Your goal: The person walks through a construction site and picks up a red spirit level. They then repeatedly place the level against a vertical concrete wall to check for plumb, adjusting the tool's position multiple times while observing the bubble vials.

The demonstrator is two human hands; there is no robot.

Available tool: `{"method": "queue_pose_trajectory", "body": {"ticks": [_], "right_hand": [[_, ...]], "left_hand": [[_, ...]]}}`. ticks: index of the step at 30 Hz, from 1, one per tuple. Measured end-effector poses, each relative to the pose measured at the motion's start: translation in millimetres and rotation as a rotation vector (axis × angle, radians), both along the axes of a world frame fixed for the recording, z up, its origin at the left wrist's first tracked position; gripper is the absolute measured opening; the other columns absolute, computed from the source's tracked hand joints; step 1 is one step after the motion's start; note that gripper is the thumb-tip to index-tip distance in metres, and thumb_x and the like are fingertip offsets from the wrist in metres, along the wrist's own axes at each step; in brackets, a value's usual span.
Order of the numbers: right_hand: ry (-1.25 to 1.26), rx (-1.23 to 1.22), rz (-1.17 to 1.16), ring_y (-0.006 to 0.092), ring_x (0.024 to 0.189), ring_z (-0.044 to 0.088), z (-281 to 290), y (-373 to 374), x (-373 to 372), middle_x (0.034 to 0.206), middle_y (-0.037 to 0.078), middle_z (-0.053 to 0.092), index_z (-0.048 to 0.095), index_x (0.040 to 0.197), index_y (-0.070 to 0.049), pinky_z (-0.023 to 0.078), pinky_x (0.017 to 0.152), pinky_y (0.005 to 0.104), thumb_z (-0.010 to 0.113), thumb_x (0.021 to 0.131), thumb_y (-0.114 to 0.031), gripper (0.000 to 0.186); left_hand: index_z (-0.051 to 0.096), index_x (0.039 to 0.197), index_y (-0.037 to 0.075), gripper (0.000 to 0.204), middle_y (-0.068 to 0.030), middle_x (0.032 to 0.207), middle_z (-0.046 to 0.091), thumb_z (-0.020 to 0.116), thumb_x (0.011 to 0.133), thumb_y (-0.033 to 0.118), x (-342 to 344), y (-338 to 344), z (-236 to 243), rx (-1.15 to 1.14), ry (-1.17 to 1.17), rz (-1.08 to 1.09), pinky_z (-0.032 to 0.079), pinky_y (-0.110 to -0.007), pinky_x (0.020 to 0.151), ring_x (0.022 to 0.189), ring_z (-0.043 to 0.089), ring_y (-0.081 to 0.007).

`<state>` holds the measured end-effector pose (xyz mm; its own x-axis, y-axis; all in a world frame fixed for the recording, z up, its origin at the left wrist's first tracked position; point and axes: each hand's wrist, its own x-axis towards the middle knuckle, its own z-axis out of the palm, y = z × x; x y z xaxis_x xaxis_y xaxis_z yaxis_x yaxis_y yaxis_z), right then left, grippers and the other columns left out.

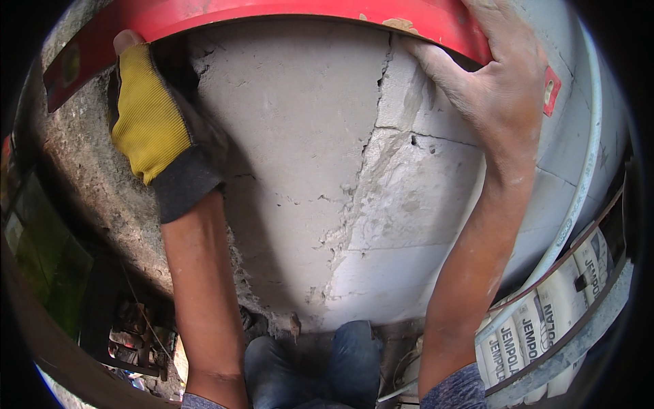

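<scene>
A long red spirit level (272,8) lies crosswise against the wall at the top of the head view; the fisheye bends it into an arc. My left hand (153,112), in a yellow and black glove, grips its left part, with the bare thumb tip on the red face. Bare and dusted with pale powder, my right hand (501,85) clasps the level toward its right end, thumb underneath and fingers partly cut off by the frame. Below the level, smooth grey plaster (293,129) meets paler blocks (422,198) along a rough, cracked edge.
Rough, bare masonry (88,153) borders the plaster on the left. A pale blue hose (591,129) hangs down the right side. Stacked white printed packages (528,334) stand at lower right behind a metal rail (579,330). Clutter (136,334) fills the lower left.
</scene>
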<state>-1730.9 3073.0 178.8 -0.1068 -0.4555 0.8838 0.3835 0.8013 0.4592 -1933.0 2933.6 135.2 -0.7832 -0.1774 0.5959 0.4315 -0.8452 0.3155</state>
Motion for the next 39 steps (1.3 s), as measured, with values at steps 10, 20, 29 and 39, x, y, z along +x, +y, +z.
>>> {"method": "queue_pose_trajectory", "body": {"ticks": [10,20,29,39], "right_hand": [[-0.016,-0.252,-0.129,0.0279,0.136,0.048,-1,-5,8,0.138,-0.001,0.062,0.063,0.141,-0.029,0.021,0.123,0.0542,0.086,0.064,-0.017,0.081],[-0.039,-0.262,-0.119,0.0288,0.137,0.047,3,-7,8,0.14,-0.002,0.061,0.065,0.138,-0.027,0.022,0.121,0.0575,0.087,0.063,-0.017,0.079],[-0.025,-0.256,-0.129,0.0285,0.137,0.047,1,-7,7,0.14,-0.002,0.061,0.064,0.138,-0.026,0.022,0.121,0.0574,0.085,0.064,-0.017,0.077],[-0.03,-0.252,-0.139,0.0283,0.137,0.047,2,-6,7,0.14,-0.002,0.062,0.063,0.139,-0.028,0.022,0.122,0.0574,0.086,0.066,-0.019,0.078]], "left_hand": [[0.063,0.129,0.007,0.049,-0.0038,0.12,0.066,0.063,0.103,0.047,-4,-3,0,-0.077,-0.089,0.036,0.05,-0.029,0.096,0.107,0.062,-0.013],[0.063,0.13,-0.003,0.05,-0.0073,0.125,0.067,0.065,0.103,0.039,-16,3,-4,0.014,-0.05,0.01,0.046,-0.034,0.1,0.108,0.061,-0.0173],[0.062,0.13,-0.003,0.05,-0.0081,0.126,0.066,0.067,0.103,0.038,-3,-1,2,0.108,-0.029,-0.076,0.048,-0.033,0.098,0.109,0.061,-0.0161],[0.065,0.126,-0.003,0.047,-0.0073,0.119,0.068,0.069,0.101,0.037,-4,-1,1,0.07,-0.025,-0.045,0.048,-0.032,0.096,0.106,0.061,-0.0159]]}}
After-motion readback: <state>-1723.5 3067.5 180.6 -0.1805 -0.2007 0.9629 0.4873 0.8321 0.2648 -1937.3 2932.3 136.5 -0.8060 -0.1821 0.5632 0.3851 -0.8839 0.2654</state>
